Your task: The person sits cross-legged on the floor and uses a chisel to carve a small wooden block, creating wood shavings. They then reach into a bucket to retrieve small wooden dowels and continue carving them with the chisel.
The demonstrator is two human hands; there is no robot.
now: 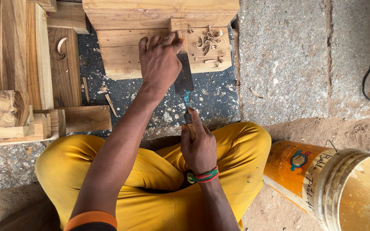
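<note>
Chisel [184, 83] work shows here from above: a wide flat blade with a wooden handle lies lengthwise between the two hands, its edge pointing away from the person toward a pale wooden block [120, 55]. Nearest the camera, the right hand [198, 147], with coloured bands at its wrist, is wrapped closed around the handle just above the crossed legs in yellow trousers [150, 184]. Beyond it, the left hand [159, 62] lies palm down with fingers spread, pressing on the block's top and covering the front of the blade, so the cutting edge is hidden; it seems to meet the wood near the block's middle, though I cannot tell exactly where. The block rests on a dark speckled slab [210, 96], toward its far edge, with larger timbers stacked behind it. Curled shavings [210, 40] sit on the block's right end beside a small notch at its far edge, and a few chips lie loose on the slab, so some wood is already pared away; most of the block's face looks plain and uncut, which suggests much is left. More planks and offcuts [18, 85] crowd the slab's left side. To the right, on sandy ground, an orange plastic bucket [335, 184] lies tipped on its side, well apart from the hands.
</note>
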